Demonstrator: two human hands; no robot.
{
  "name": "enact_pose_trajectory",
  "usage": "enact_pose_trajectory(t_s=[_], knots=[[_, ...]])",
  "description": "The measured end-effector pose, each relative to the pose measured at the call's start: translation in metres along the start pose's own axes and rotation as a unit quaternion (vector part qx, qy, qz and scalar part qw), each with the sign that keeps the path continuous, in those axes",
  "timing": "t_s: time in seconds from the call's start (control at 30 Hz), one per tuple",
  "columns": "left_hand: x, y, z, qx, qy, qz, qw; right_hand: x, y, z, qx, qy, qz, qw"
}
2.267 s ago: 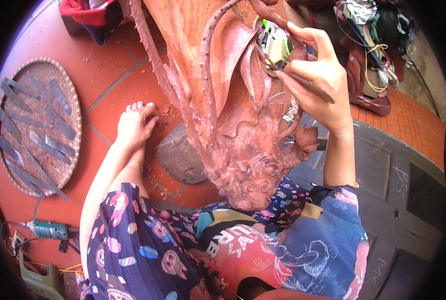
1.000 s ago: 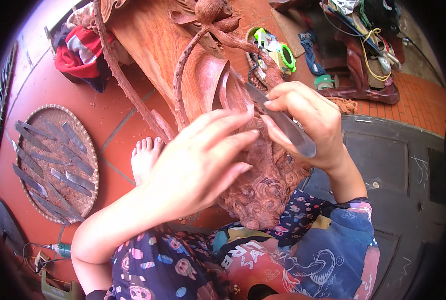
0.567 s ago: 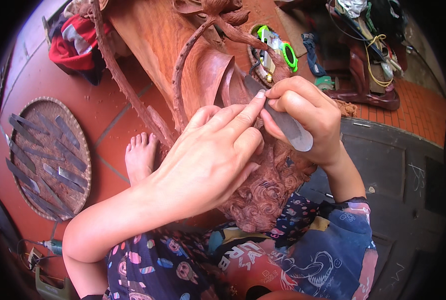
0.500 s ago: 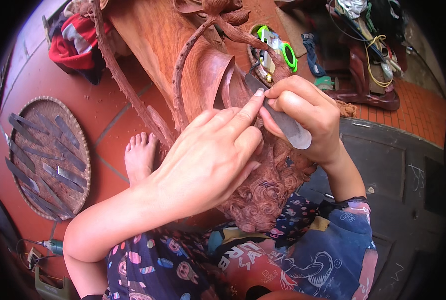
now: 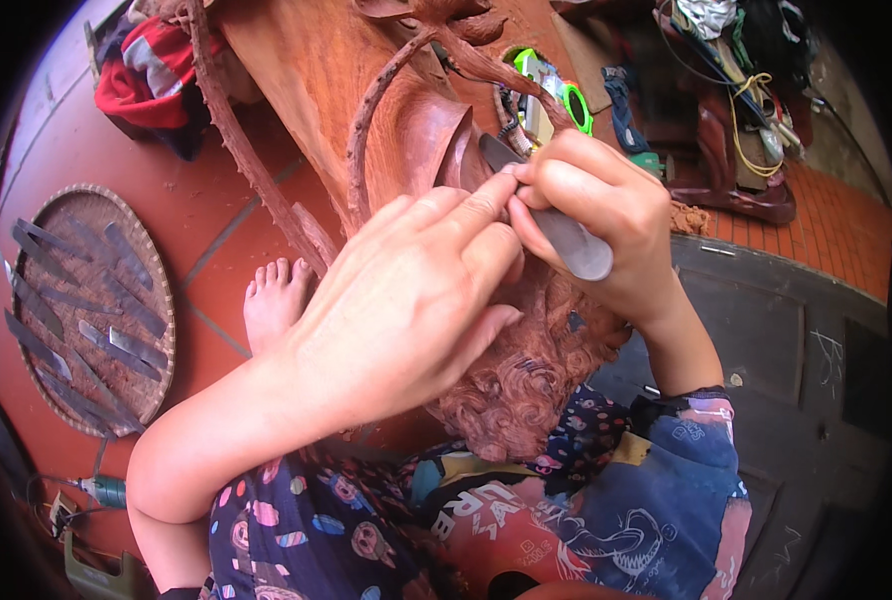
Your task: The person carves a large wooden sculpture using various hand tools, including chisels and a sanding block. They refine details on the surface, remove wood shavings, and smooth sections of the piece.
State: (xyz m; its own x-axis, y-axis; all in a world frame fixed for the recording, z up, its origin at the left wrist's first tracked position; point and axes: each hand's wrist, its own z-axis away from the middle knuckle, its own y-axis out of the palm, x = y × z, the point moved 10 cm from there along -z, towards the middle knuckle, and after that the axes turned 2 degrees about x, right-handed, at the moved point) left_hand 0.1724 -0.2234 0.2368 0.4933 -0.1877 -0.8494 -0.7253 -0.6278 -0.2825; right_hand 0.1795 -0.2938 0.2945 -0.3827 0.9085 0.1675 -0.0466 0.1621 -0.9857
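My right hand point(image 5: 616, 220) is closed around a flat, dark metal scraper blade point(image 5: 578, 250), its rounded pale end sticking out toward me. The far end of the blade lies against the reddish-brown wood carving point(image 5: 421, 130), beside a curved, petal-like fold. From the left, my left hand point(image 5: 396, 285) reaches across with its index finger stretched out, the fingertip pressed at the blade beside my right thumb. Its other fingers are loosely bent and its thumb stands apart. Below both hands, the carving turns into dense curls point(image 5: 506, 400). The blade's working edge is partly hidden.
A round woven tray point(image 5: 156, 385) with several flat metal blades point(image 5: 136, 350) lies on the tiled floor at left. Thin carved stems point(image 5: 251, 150) rise beside my foot point(image 5: 276, 300). Red cloth point(image 5: 146, 90), a green-rimmed object point(image 5: 578, 108) and a dark panel point(image 5: 756, 330) surround the work.
Both hands and the blade have shifted slightly away from me and to the left along the carving. The grip on the blade looks the same. The whole view has moved a little.
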Motion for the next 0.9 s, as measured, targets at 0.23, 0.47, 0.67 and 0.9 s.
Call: enact_pose_trajectory(t_s=[0.23,0.47,0.67,0.9], knots=[[-0.005,0.005,0.001,0.008,0.015,0.012,1.000,0.000,-0.003,0.008,0.000,0.019,0.002,1.000],[-0.006,0.013,0.000,0.025,0.016,-0.012,0.999,-0.001,-0.001,0.011,0.015,0.015,0.009,1.000],[-0.005,0.015,0.000,0.037,0.005,-0.034,0.999,-0.003,0.003,0.007,0.021,0.002,0.013,1.000],[-0.007,0.011,-0.001,0.033,0.017,-0.066,0.997,-0.007,0.001,0.007,0.011,0.031,0.003,0.999]])
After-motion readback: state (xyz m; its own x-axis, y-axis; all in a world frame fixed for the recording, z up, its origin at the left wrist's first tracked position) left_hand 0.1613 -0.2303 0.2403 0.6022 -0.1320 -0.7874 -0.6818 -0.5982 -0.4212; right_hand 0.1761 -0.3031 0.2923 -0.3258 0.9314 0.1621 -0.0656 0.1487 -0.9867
